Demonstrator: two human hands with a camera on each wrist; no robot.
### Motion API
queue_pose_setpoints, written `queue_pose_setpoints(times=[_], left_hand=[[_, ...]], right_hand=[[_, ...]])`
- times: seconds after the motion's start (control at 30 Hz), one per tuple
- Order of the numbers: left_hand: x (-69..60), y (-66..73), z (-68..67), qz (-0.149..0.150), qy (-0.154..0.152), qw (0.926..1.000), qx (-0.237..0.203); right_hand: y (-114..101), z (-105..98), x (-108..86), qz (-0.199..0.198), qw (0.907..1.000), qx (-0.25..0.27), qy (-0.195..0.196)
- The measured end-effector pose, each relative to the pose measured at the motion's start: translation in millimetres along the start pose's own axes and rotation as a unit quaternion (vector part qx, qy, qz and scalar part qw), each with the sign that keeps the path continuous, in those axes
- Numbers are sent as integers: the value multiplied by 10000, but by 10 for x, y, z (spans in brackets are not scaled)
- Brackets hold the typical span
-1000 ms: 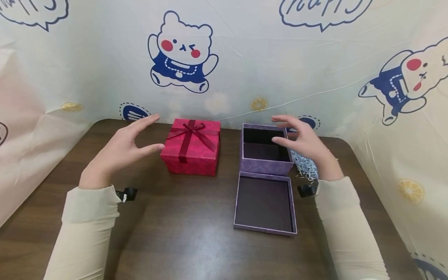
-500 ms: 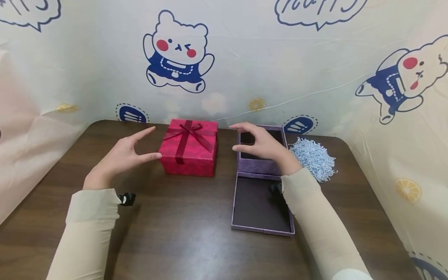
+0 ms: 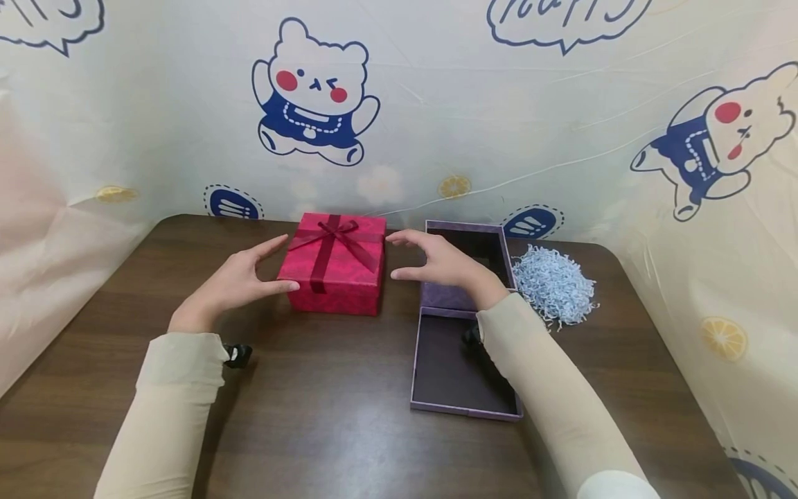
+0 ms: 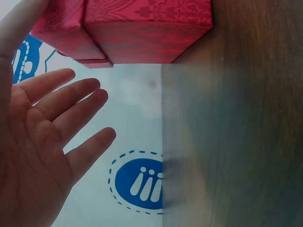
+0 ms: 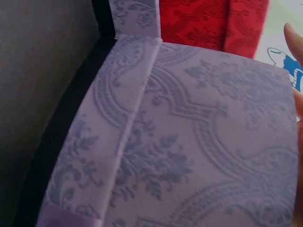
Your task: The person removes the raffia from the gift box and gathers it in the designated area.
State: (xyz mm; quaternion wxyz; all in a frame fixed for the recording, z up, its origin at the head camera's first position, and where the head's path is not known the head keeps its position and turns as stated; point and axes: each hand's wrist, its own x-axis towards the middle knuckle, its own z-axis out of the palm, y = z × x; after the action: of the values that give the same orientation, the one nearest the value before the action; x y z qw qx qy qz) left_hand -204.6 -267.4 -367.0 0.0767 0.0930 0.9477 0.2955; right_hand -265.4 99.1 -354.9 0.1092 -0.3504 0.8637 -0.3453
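Note:
A red gift box [image 3: 364, 270] with a dark red ribbon bow stands closed on the table. My left hand [image 3: 233, 281] is at its left side, thumb and fingers spread apart. In the left wrist view the fingers [image 4: 71, 113] are straight and hold nothing; the thumb overlaps the box's edge, and whether it touches I cannot tell. On the other side, my right hand [image 3: 445, 262] reaches over the purple box [image 3: 441, 296], fingertips just short of the red box's right side. The right wrist view shows mostly the purple box's patterned wall [image 5: 189, 137].
The purple box is uncovered, its dark inside partly hidden by my right hand. Its lid [image 3: 464, 374] lies hollow side up against its front. Light blue shredded paper [image 3: 555, 284] is heaped at the right. A printed sheet [image 3: 424, 104] hangs behind the table [image 3: 324, 416].
My right hand has moved left, from the purple box's right edge to near the red box. The left hand has come slightly right and closer. The shredded paper is now uncovered.

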Motion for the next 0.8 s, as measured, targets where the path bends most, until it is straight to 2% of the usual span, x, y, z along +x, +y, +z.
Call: queue_pose_setpoints(times=[0.37,0.8], left_hand=[[65,5,62,103,-68,9995,-279],[95,8,110,232,-86,9967,-776]], right_hand=[[15,115,121,-166,9989,-368,-249],[-33,155,164,47,9980,-550,-313]])
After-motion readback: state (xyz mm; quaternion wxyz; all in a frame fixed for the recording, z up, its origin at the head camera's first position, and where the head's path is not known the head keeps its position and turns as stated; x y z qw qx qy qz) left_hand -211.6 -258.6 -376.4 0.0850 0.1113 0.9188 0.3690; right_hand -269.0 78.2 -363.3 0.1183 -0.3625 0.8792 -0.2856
